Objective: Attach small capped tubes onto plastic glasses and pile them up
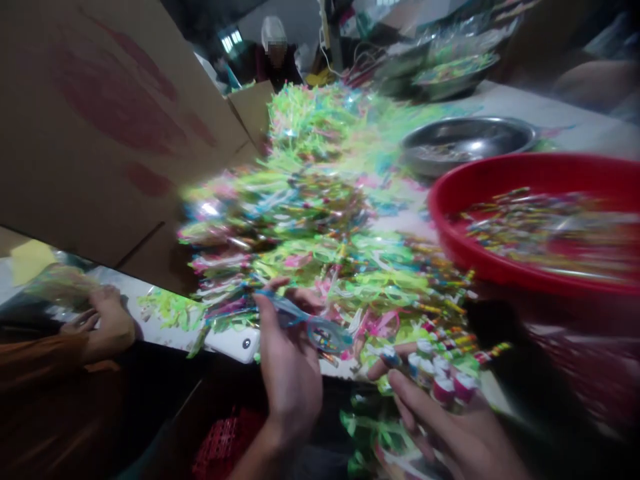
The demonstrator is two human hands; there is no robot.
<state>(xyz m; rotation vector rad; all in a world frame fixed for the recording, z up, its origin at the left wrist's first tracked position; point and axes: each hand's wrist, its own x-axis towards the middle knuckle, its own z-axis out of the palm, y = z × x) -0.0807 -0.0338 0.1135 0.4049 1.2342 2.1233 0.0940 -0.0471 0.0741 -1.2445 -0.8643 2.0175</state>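
My left hand (290, 373) stands at the near edge of a heap of shiny, multicoloured plastic strips and packets (310, 220). It grips a clear, blue-edged plastic packet (325, 333) with small coloured pieces inside. My right hand (450, 433) is at lower right, its fingers closed around several small white tubes with red caps (443, 380). Striped coloured sticks lie beside those tubes at the heap's right side. Motion blur softens the heap and the hand edges.
A red plastic basin (530, 220) of small coloured sticks sits right, behind it a steel bowl (465, 143). A cardboard box flap (110, 133) rises left. A co-worker's hand (105, 327) and orange sleeve (45, 400) are lower left, a white phone (235, 343) nearby. A person (275, 60) stands beyond.
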